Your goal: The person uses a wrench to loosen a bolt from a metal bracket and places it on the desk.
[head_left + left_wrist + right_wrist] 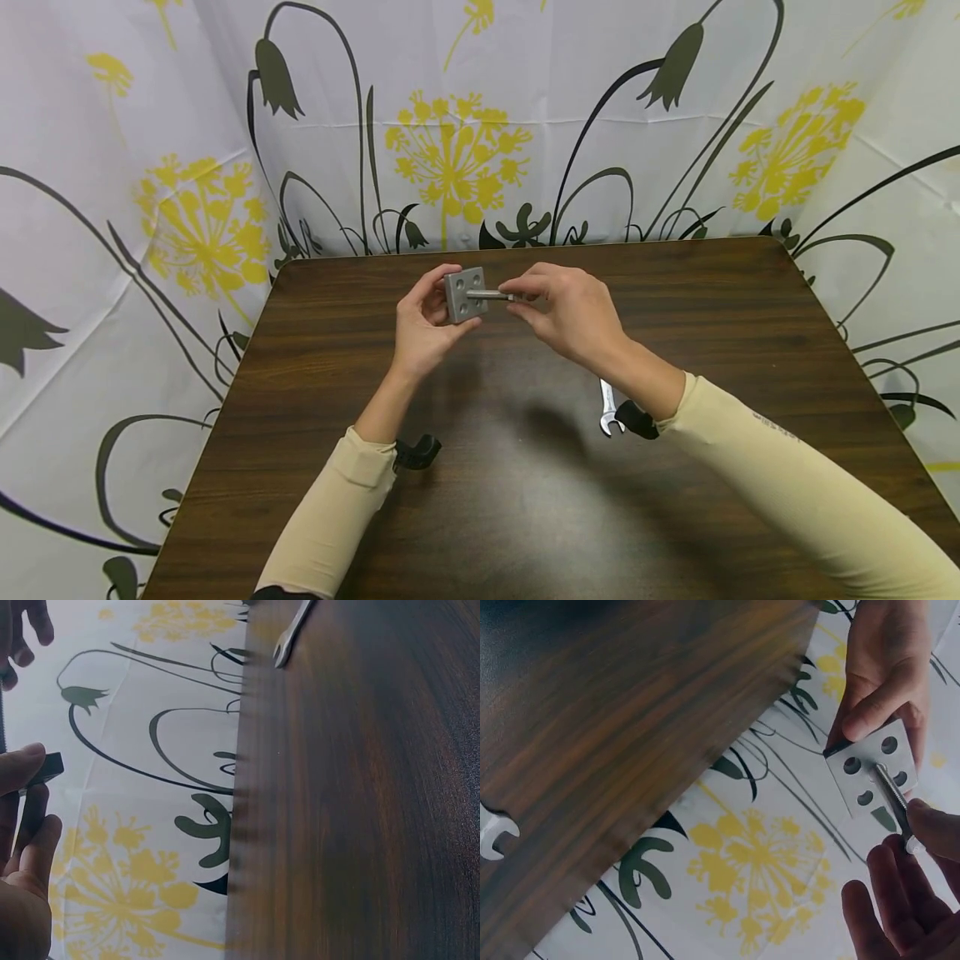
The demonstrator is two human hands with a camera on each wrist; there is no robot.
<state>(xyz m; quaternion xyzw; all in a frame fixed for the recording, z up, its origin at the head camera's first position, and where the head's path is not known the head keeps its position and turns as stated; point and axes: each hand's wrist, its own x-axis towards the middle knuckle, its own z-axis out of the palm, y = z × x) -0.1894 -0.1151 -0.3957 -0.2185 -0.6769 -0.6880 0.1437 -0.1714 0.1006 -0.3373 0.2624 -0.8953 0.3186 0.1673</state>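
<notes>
A square grey metal plate [454, 310] with several round holes is held up over the table by my left hand [423, 327], thumb on one edge and fingers on the other. A silver bolt [486, 295] stands out from the middle of the plate's face. My right hand [573, 312] pinches the bolt's outer end between thumb and fingertips. In the right wrist view the threaded bolt [892, 796] meets the plate [864, 774] near its centre; how deep it sits is hidden. Only the dark edge of the plate [51, 766] shows in the left wrist view.
An open-ended wrench [608, 408] lies on the dark wooden table [487, 517], partly hidden under my right forearm. Behind the table hangs a white curtain [495, 50] with yellow and grey flowers. Black camera mounts [418, 452] project from both wrists.
</notes>
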